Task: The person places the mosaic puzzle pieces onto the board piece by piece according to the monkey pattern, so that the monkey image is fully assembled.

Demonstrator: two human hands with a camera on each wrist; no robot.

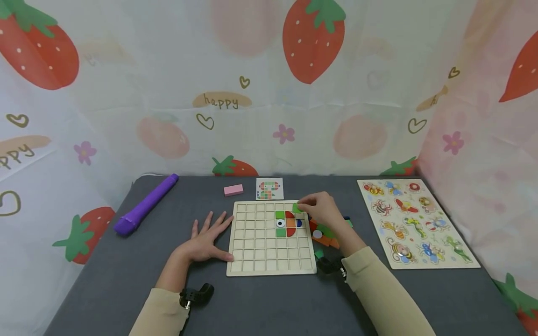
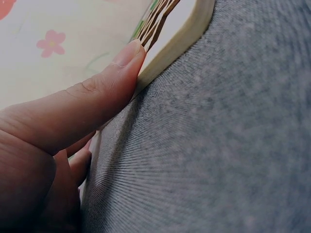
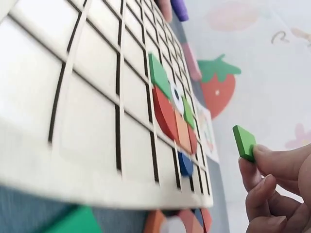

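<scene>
A wooden grid board [image 1: 256,252] lies on the dark table, with several coloured tiles set in its upper right cells: green squares, red curved pieces, an orange piece, a blue one and a white eye tile [image 1: 280,223]. My right hand [image 1: 322,209] pinches a green square tile [image 3: 244,142] between thumb and fingertip, held up above the board's upper right part. At the board's left edge is my left hand [image 1: 207,243], fingers spread on the table. Its thumb [image 2: 104,90] touches the board's side in the left wrist view.
Loose coloured tiles [image 1: 324,235] lie right of the board, partly behind the right forearm. A picture card [image 1: 270,189] and a pink block [image 1: 233,190] sit beyond it. A purple microphone-shaped object [image 1: 146,205] lies left, an insect puzzle board [image 1: 416,224] right.
</scene>
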